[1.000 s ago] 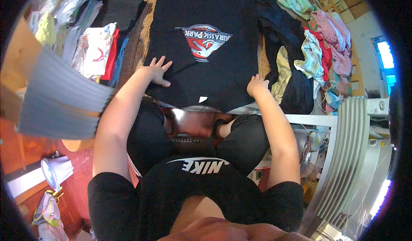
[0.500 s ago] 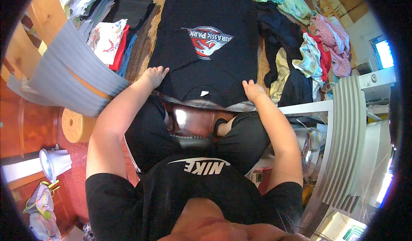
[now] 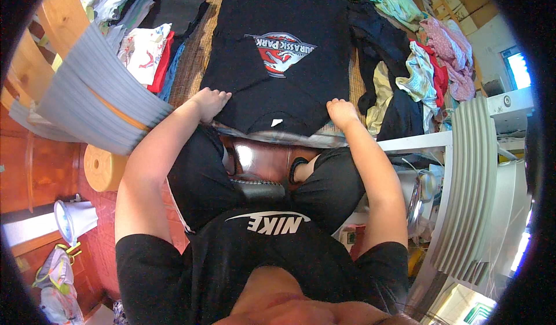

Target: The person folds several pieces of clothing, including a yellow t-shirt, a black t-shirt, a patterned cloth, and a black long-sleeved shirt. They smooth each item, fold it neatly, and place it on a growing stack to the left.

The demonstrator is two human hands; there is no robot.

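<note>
A black T-shirt [image 3: 243,58] lies spread out on the mat-covered bed in front of me, collar toward me. A red, white and grey emblem [image 3: 282,54] on it appears upside down, and a small white label [image 3: 277,123] shows at the neck. My left hand [image 3: 212,103] is closed on the shirt's near left side, by the shoulder. Over on the near right side, my right hand [image 3: 343,114] pinches the fabric with curled fingers. The shirt's sleeves cannot be made out.
Folded clothes [image 3: 145,55] are stacked at the left. Loose black garments [image 3: 379,38], a patterned light one [image 3: 418,73] and a pink one [image 3: 446,41] heap up at the right. Grey slatted panel [image 3: 95,93] stands left; a yellow stool [image 3: 103,167] is below it.
My right hand has shifted slightly away from me, and my left slightly inward. The shirt's collar edge has moved a little farther from me, showing more of the checked cloth beneath.
</note>
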